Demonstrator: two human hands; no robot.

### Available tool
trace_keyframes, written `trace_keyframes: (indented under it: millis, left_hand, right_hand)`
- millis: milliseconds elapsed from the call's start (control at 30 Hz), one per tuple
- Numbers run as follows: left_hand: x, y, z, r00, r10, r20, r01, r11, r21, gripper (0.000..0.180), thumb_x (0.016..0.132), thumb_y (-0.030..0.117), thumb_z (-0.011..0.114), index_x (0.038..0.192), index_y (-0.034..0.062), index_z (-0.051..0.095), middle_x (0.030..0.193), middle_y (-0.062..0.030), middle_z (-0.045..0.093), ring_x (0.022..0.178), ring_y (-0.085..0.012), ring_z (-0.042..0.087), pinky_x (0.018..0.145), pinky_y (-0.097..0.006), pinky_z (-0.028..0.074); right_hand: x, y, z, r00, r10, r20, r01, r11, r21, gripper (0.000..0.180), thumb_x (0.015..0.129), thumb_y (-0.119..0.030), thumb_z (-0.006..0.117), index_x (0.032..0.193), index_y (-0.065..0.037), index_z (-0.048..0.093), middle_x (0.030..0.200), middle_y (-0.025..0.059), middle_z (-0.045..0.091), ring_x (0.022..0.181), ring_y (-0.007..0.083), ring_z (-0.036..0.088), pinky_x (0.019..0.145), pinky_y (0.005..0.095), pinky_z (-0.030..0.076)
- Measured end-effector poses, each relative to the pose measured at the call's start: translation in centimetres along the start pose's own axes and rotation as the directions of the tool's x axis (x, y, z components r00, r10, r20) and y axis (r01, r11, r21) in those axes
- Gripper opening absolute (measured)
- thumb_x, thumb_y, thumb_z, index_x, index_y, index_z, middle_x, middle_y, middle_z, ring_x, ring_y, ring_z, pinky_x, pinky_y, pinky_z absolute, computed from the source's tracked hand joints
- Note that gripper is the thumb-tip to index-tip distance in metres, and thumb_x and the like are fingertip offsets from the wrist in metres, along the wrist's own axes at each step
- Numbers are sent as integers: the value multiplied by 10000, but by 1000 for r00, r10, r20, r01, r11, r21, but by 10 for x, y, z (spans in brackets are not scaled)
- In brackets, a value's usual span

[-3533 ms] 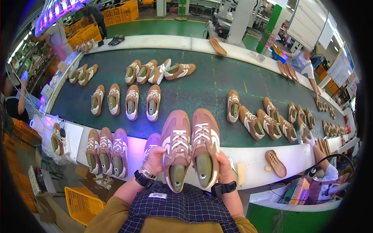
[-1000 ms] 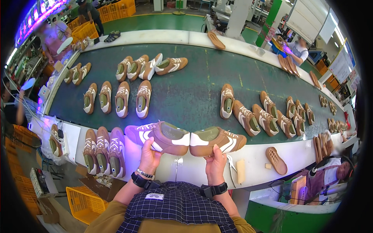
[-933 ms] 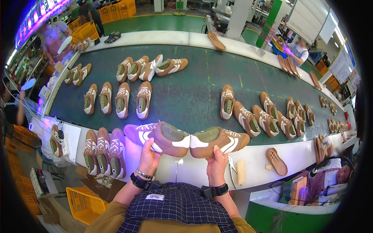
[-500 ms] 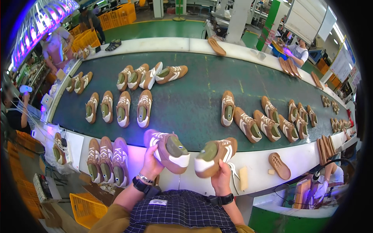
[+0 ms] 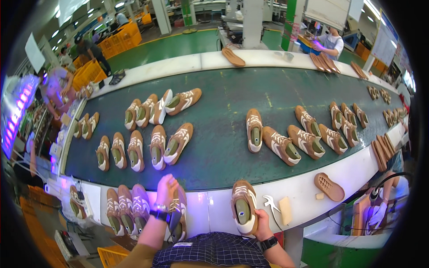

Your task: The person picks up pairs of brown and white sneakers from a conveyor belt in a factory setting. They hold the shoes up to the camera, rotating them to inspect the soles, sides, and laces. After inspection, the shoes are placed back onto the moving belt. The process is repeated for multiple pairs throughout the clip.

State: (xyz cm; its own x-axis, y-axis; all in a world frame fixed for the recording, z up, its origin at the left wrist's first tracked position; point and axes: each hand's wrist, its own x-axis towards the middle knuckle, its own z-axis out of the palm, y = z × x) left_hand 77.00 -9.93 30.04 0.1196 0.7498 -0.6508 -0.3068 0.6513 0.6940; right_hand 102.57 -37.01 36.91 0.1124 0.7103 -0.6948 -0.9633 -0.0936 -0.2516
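My right hand (image 5: 262,224) grips a brown sneaker (image 5: 244,206) by its heel side, with the toe pointing away from me. White stripes, white laces and a green insert show on it. My left hand (image 5: 166,190) is raised over the near white ledge, its fingers loosely curled with nothing in them. Just ahead of that hand, a tilted brown sneaker (image 5: 178,142) rests at the right end of a row on the green belt (image 5: 214,129). Under my left wrist another sneaker (image 5: 180,203) stands on the ledge, partly hidden by the forearm.
Three sneakers (image 5: 127,207) stand on the ledge at left. Right of my right hand lie a white tool (image 5: 270,203), a pale block (image 5: 284,211) and a brown sole (image 5: 329,186). More sneakers (image 5: 306,140) fill the belt's right side. Co-workers (image 5: 333,44) stand around the belt.
The sneaker from my left hand now stands on the belt beside the row, and that hand is empty. The right hand's sneaker has turned toe-away and come lower, over the ledge. The view has shifted.
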Motion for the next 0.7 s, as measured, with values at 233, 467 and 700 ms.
trace_keyframes:
  millis: [233, 467, 700]
  left_hand:
    - [-65, -6, 31, 998, 12, 65, -19, 994, 108, 188, 846, 176, 551, 964, 30, 549, 867, -91, 589, 781, -202, 584, 739, -358, 493]
    - [-103, 3, 64, 995, 17, 102, -32, 989, 146, 165, 859, 131, 525, 964, 6, 552, 883, -103, 593, 776, -188, 586, 719, -326, 500]
    - [-141, -12, 40, 963, 251, -95, -192, 892, 409, 186, 826, 62, 544, 1001, -1, 543, 888, -77, 561, 732, -144, 541, 683, -260, 458]
  right_hand:
    - [161, -92, 137, 907, -115, 405, 186, 972, -141, 420, 866, -254, 480, 1211, -14, 475, 1150, 133, 574, 1019, 241, 579, 884, 372, 472]
    - [275, -132, 213, 775, -629, 58, 512, 572, -640, 535, 773, -270, 623, 1178, 27, 438, 1115, 201, 555, 932, 320, 584, 844, 396, 469]
    - [273, -151, 101, 434, -895, 107, 107, -67, -992, 650, 667, -205, 654, 1179, 89, 383, 1172, 299, 472, 1107, 433, 435, 942, 463, 364]
